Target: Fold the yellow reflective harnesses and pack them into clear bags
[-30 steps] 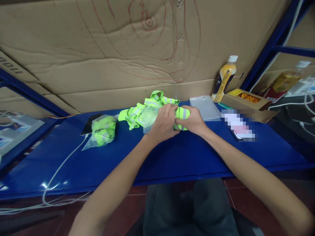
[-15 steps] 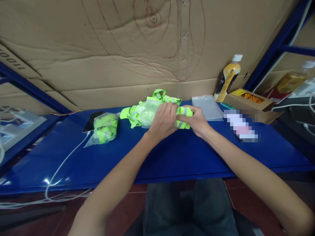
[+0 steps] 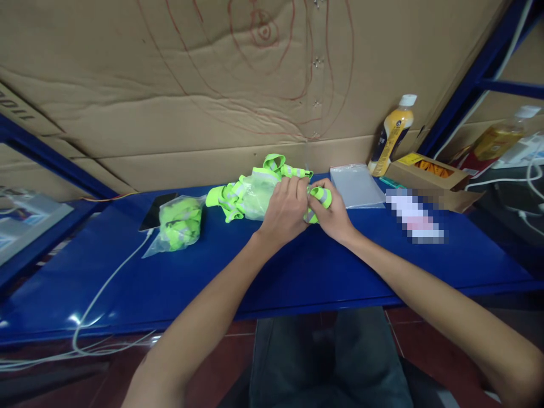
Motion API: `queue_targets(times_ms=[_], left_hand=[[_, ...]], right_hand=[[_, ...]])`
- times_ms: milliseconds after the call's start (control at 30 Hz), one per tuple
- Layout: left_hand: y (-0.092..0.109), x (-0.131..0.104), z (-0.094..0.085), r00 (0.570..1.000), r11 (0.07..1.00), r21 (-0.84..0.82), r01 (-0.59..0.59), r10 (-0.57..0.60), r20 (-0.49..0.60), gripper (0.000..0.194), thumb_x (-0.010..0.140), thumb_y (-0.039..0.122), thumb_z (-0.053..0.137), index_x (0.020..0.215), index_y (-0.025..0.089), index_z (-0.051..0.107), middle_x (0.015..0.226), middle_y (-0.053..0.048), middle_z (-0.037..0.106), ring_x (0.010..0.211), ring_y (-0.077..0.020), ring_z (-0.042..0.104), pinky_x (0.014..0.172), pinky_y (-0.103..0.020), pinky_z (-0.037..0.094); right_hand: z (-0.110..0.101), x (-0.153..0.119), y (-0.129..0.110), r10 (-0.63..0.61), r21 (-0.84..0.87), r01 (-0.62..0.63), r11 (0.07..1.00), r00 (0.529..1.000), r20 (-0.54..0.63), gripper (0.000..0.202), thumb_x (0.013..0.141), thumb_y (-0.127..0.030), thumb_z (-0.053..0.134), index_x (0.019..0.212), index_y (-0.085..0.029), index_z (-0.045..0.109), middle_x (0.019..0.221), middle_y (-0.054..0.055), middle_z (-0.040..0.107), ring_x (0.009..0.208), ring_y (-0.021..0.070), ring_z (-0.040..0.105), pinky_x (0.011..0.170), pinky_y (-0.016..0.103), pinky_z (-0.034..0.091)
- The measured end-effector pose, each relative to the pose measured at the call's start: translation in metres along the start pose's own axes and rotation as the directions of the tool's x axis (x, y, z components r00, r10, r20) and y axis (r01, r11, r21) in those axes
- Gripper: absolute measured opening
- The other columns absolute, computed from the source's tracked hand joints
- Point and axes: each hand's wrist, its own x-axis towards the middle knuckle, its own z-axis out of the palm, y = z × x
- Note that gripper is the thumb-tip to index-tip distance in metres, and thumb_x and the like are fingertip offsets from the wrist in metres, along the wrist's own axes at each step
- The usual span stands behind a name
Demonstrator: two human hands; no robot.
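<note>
Green strap [image 3: 324, 196] in right hand [image 3: 338, 214]

You have a single view, taken from the camera worn on your head. It sits high at the front of the table [image 3: 297, 272], faces forward across it and tilts down. Range is close: the table spans nearly the full picture width. Your forearms [image 3: 208, 317] enter from the lower left and lower right, and your left hand [image 3: 289, 207] and right hand [image 3: 335, 212] lie near mid-picture, over the table. Behind the table, the view takes in upright cardboard [image 3: 191, 130]; below its front edge, your legs [image 3: 278, 362] and the floor [image 3: 240, 345].
</note>
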Motion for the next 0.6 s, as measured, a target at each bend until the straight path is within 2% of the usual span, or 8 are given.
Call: queue_targets(times_ms=[100,200,267,333,400,500,600], left_hand=[[0.002,0.0,-0.001,1.0,1.0,-0.001,-0.007,0.007,0.003,0.043,0.094,0.024,0.061,0.133,0.007,0.055,0.115,-0.021,0.067,0.106,-0.0375,0.063,0.091,-0.05,0.053],[-0.001,0.002,0.0,0.999,0.999,-0.015,0.032,-0.032,0.026,0.039,0.095,0.03,0.062,0.128,0.012,0.055,0.114,-0.019,0.068,0.107,-0.0376,0.064,0.091,-0.051,0.053],[-0.006,0.002,0.001,0.997,0.997,-0.017,0.078,-0.077,0.022,0.043,0.091,0.033,0.066,0.127,0.011,0.054,0.113,-0.019,0.069,0.106,-0.0379,0.066,0.09,-0.051,0.053],[-0.013,0.002,0.002,0.993,0.992,-0.031,0.122,-0.122,0.004,0.053,0.085,0.035,0.073,0.127,0.011,0.053,0.113,-0.019,0.069,0.106,-0.0381,0.067,0.091,-0.05,0.054],[-0.018,0.002,0.003,0.987,0.986,-0.053,0.157,-0.158,-0.006,0.062,0.078,0.035,0.078,0.128,0.011,0.052,0.114,-0.019,0.069,0.108,-0.0378,0.068,0.093,-0.049,0.055],[-0.018,0.001,0.005,0.981,0.979,-0.071,0.194,-0.195,-0.018,0.065,0.075,0.034,0.079,0.129,0.012,0.051,0.116,-0.018,0.069,0.109,-0.0369,0.068,0.095,-0.048,0.055],[-0.01,-0.001,0.007,0.98,0.979,-0.056,0.195,-0.198,-0.038,0.058,0.08,0.031,0.075,0.129,0.013,0.051,0.116,-0.019,0.068,0.109,-0.0363,0.067,0.096,-0.048,0.055]], right_hand=[[0.0,0.002,0.005,-0.023,0.013,0.023,1.0,0.999,0.024,0.024,0.089,-0.042,0.067,0.101,-0.027,0.052,0.09,-0.001,0.06,0.083,0.0189,0.057,0.08,0.035,0.049],[-0.005,0.006,0.004,0.065,0.067,-0.074,0.995,0.99,0.126,0.028,0.091,-0.048,0.066,0.104,-0.027,0.052,0.092,-0.001,0.061,0.087,0.0202,0.06,0.079,0.034,0.051],[-0.01,0.008,0.0,0.094,0.076,-0.107,0.991,0.983,0.154,0.038,0.092,-0.054,0.069,0.116,-0.028,0.055,0.107,0.002,0.067,0.095,0.0213,0.065,0.081,0.035,0.055],[-0.015,0.011,-0.005,0.045,0.052,-0.054,0.997,0.987,0.156,0.051,0.091,-0.058,0.075,0.13,-0.03,0.057,0.13,0.006,0.068,0.102,0.0223,0.068,0.082,0.035,0.058],[-0.018,0.011,-0.008,-0.046,-0.016,0.049,0.999,0.985,0.166,0.053,0.092,-0.058,0.077,0.135,-0.031,0.063,0.14,0.008,0.067,0.104,0.0232,0.07,0.082,0.035,0.06],[-0.018,0.01,-0.01,-0.13,-0.131,0.151,0.98,0.98,0.153,0.04,0.097,-0.053,0.074,0.129,-0.028,0.075,0.131,0.008,0.074,0.106,0.0247,0.072,0.083,0.037,0.061],[-0.014,0.006,-0.01,-0.136,-0.177,0.152,0.972,0.986,0.098,0.03,0.095,-0.041,0.074,0.121,-0.027,0.082,0.123,0.009,0.076,0.108,0.0257,0.073,0.083,0.038,0.061]])
